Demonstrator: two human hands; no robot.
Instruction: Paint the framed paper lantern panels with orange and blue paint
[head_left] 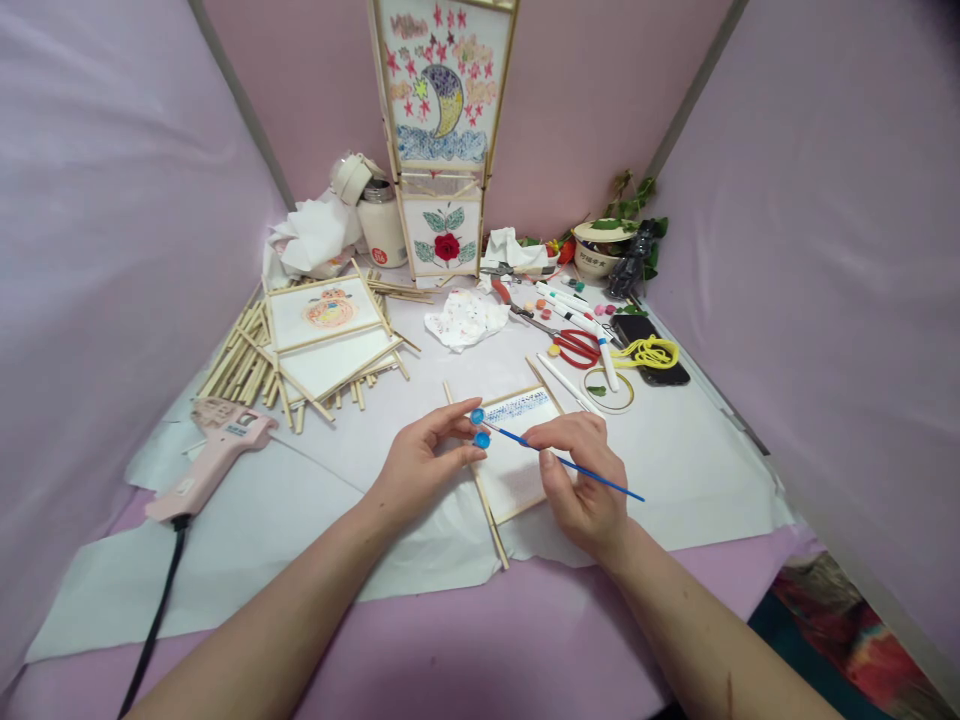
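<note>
Between the thumb and fingers of my left hand [427, 455] is a small open paint pot [481, 439] with blue paint, its round lid beside it. My right hand [589, 480] pinches a thin blue paintbrush [600, 480], whose tip is at the pot. Below both hands lies a white panel [514, 470] framed with wooden sticks. Blue dabs [516, 406] run in a band along its far edge. The near right part of the panel is hidden behind my right hand.
A pink glue gun [217, 450] lies at the left, near piled sticks [240, 365] and a framed drawing [326, 308]. Tall painted panels [442, 130] stand at the back. Red scissors [577, 347], white markers [607, 362], yellow cord [649, 352] and a phone [667, 372] lie at the right.
</note>
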